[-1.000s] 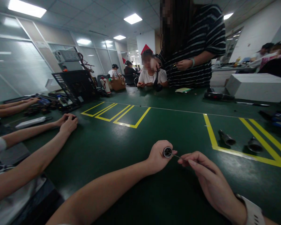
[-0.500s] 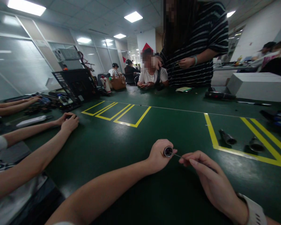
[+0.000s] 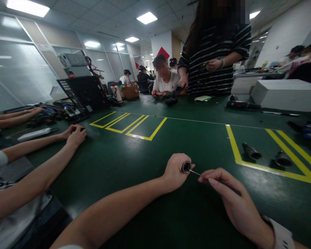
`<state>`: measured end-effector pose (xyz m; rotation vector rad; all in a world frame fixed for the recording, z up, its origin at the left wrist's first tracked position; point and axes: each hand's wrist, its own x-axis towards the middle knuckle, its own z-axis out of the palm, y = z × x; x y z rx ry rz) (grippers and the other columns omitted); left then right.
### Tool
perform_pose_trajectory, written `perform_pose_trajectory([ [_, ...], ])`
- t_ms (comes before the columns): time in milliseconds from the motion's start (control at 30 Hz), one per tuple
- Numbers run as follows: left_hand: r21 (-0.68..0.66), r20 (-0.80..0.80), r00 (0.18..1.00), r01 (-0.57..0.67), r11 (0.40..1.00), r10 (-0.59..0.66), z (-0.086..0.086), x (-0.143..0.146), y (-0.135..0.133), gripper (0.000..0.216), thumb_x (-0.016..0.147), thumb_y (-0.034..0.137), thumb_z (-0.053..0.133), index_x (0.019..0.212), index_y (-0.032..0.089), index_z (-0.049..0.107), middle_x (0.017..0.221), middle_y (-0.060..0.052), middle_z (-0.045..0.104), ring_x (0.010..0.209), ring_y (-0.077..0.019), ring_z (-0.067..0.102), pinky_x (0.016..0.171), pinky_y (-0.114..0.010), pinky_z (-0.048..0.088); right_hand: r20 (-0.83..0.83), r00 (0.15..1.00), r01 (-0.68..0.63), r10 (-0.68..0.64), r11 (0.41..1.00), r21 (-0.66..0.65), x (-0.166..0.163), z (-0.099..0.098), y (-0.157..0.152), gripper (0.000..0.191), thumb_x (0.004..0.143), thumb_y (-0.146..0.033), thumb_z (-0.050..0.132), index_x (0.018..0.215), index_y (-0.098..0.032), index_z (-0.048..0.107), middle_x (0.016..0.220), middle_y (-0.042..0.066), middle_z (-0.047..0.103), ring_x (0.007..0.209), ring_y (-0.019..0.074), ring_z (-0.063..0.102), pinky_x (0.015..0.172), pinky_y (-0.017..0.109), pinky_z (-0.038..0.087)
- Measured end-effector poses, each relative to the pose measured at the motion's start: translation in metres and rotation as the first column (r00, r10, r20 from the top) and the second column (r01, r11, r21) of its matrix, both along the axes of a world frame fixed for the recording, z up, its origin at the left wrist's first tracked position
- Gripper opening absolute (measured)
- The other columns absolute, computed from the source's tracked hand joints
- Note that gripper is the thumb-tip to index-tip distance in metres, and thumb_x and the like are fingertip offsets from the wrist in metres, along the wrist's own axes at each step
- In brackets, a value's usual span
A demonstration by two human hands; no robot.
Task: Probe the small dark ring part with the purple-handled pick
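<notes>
Hollow metal part [image 3: 186,167] sat in the curled fingers of the left hand [image 3: 176,174], and the right hand [image 3: 232,193] pinched a thin rod [image 3: 196,173], tip at the opening! Green bench [image 3: 114,169] gleamed beneath those fingers, two metal fittings [image 3: 253,153] lay off to their right, ceiling lights [image 3: 147,18] blazed far beyond.

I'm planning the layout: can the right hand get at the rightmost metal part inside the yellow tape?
Likely yes: only flat yellow tape lies between the right hand and that metal part, though that hand holds a thin tool.
</notes>
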<state>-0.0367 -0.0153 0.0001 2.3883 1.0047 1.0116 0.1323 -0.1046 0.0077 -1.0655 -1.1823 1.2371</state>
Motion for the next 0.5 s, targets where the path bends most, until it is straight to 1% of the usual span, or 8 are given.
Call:
perform_pose_trajectory([
  [100,-0.014,0.025,0.999,0.026,1.000,-0.026,-0.0007,0.0002,0.0008,0.019,0.080,0.024,0.060,0.065,0.017,0.051,0.065,0.002,0.054,0.062,-0.0115,0.049,0.066,-0.025,0.040,-0.119,0.993,0.011,-0.016,0.999,-0.040,-0.0030,0.0066,0.0028,0.014,0.078,-0.038,0.063,0.076,-0.025,0.069,0.084,0.001,0.067,0.088,0.0225,0.058,0.083,0.037,0.040],
  [200,-0.015,0.033,0.999,0.036,0.999,-0.036,-0.0010,0.0008,0.0014,0.021,0.081,0.026,0.059,0.064,0.017,0.051,0.065,0.002,0.054,0.062,-0.0114,0.049,0.066,-0.025,0.040,-0.153,0.988,0.023,-0.033,0.997,-0.068,-0.0049,0.0096,0.0040,0.014,0.076,-0.037,0.065,0.075,-0.024,0.070,0.082,0.002,0.068,0.087,0.0225,0.058,0.082,0.037,0.041],
  [267,-0.015,0.009,1.000,0.024,1.000,-0.024,-0.0006,0.0012,0.0015,0.020,0.081,0.025,0.059,0.065,0.017,0.051,0.065,0.002,0.054,0.062,-0.0115,0.050,0.066,-0.025,0.040,-0.142,0.988,0.045,-0.054,0.997,-0.068,-0.0047,0.0088,0.0036,0.015,0.076,-0.037,0.065,0.076,-0.024,0.070,0.082,0.003,0.068,0.086,0.0228,0.058,0.081,0.037,0.041],
  [367,-0.008,-0.048,0.999,-0.009,1.000,0.009,0.0005,0.0014,0.0009,0.017,0.081,0.023,0.058,0.066,0.017,0.052,0.066,0.002,0.055,0.063,-0.0121,0.050,0.067,-0.026,0.040,-0.080,0.994,0.069,-0.071,0.997,-0.030,-0.0025,0.0045,0.0021,0.016,0.078,-0.039,0.064,0.077,-0.024,0.069,0.082,0.002,0.067,0.087,0.0229,0.058,0.081,0.037,0.040],
  [433,0.005,-0.060,0.998,-0.019,1.000,0.019,0.0007,0.0012,0.0004,0.015,0.080,0.021,0.058,0.067,0.017,0.052,0.066,0.002,0.055,0.063,-0.0124,0.051,0.067,-0.026,0.039,-0.026,0.998,0.053,-0.053,0.999,-0.008,-0.0011,0.0016,0.0011,0.016,0.080,-0.039,0.062,0.076,-0.024,0.069,0.084,0.002,0.066,0.087,0.0224,0.058,0.081,0.036,0.039],
  [500,0.027,-0.052,0.999,-0.008,1.000,0.010,0.0004,0.0010,0.0002,0.015,0.080,0.021,0.058,0.067,0.017,0.052,0.066,0.002,0.055,0.063,-0.0123,0.051,0.067,-0.026,0.039,-0.008,1.000,0.027,-0.027,1.000,-0.009,-0.0007,0.0005,0.0005,0.016,0.082,-0.038,0.061,0.077,-0.024,0.068,0.085,0.001,0.066,0.087,0.0220,0.058,0.082,0.036,0.039],
])
